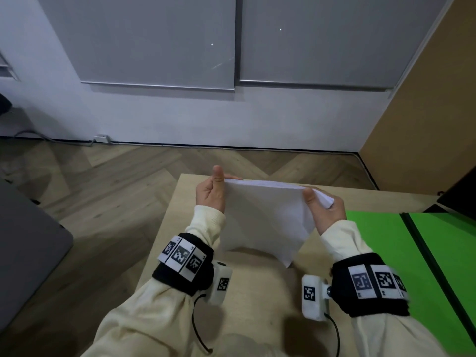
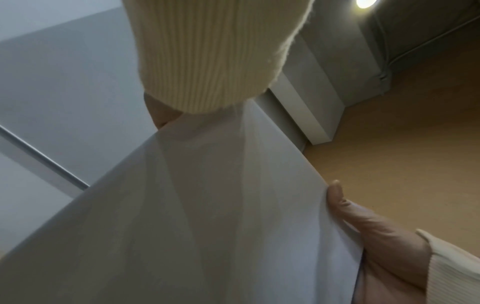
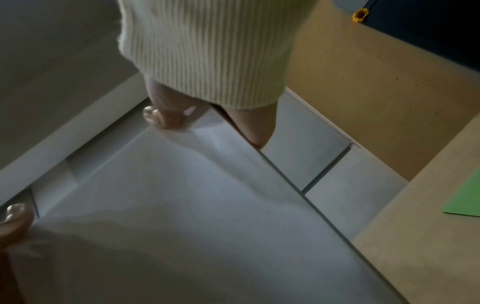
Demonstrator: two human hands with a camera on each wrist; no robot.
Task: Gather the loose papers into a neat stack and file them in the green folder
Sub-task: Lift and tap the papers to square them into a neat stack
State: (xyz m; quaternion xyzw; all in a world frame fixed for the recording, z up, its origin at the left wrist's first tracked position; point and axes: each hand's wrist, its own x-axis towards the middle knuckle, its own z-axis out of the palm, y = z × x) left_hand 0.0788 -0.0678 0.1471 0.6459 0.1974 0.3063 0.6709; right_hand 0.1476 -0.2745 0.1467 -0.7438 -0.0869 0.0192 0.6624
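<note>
A stack of white papers (image 1: 265, 217) stands tilted over the light wooden table (image 1: 257, 292), its lower corner pointing down at the tabletop. My left hand (image 1: 212, 194) holds the stack's left edge, thumb pointing up and fingers behind the sheets. My right hand (image 1: 327, 210) grips the right edge, thumb in front. In the left wrist view the papers (image 2: 207, 205) fill the frame, with the right hand's thumb (image 2: 335, 193) on their edge. The right wrist view shows the papers (image 3: 182, 205) too. The green folder (image 1: 381, 243) lies open on the table to the right, and its corner (image 3: 465, 201) shows in the right wrist view.
A grey flat surface (image 1: 25, 240) sits low at the left, off the table. A dark object (image 1: 458, 197) stands at the table's far right, behind the folder. Herringbone wood floor (image 1: 128, 176) lies beyond the table's far and left edges.
</note>
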